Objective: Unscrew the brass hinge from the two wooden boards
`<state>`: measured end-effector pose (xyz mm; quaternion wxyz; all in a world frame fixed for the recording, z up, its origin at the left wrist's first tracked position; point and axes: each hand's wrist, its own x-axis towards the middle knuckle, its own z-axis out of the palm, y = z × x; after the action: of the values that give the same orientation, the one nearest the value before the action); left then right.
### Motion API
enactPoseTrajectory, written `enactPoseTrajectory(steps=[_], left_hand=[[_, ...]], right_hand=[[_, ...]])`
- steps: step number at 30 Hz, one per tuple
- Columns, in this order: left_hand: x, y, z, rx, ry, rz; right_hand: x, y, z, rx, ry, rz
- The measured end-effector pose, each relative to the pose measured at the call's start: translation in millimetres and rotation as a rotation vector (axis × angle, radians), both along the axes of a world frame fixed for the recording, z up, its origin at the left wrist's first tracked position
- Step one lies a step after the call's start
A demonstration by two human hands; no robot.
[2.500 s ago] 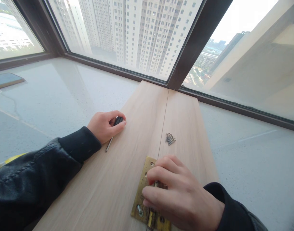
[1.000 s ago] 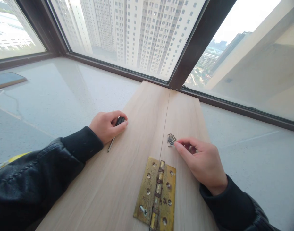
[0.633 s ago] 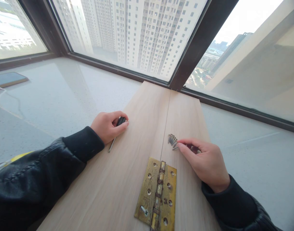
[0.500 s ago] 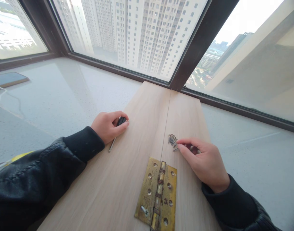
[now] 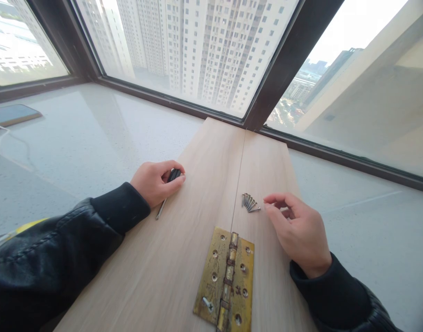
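My left hand (image 5: 157,182) is closed around the black handle of a screwdriver (image 5: 161,208), whose metal shaft points down toward me over the board. Just right of a fan of several small screws (image 5: 248,203), my right hand (image 5: 296,226) hovers with thumb and forefinger slightly apart and nothing between them. A worn brass hinge (image 5: 228,281) lies opened flat over the seam of two pale wooden boards (image 5: 183,258). One screw (image 5: 207,303) stands tilted in the hinge's lower left hole; the other visible holes hold no screw.
Under the boards runs a white speckled sill (image 5: 93,138), bounded by dark window frames (image 5: 173,100). A phone-like flat device (image 5: 14,114) and a white cable (image 5: 0,143) lie at the far left. Something yellow (image 5: 29,225) shows beside my left sleeve.
My right hand has let go of a screw at the near end of the fan and drawn back to the right. The left hand and screwdriver have stayed put.
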<state>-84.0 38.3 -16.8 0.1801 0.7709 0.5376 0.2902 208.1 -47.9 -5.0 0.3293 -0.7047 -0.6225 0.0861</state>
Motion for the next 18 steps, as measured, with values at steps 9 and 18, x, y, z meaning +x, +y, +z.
enactPoseTrajectory(steps=[9,18], left_hand=[[0.3,0.2,0.1,0.008,-0.005,-0.002],[-1.1,1.3,-3.1,0.017,-0.016,0.000]], right_hand=[[-0.8,-3.0,0.3,-0.047,-0.010,0.047],[-0.3,-3.8,0.7,-0.007,0.009,0.099]])
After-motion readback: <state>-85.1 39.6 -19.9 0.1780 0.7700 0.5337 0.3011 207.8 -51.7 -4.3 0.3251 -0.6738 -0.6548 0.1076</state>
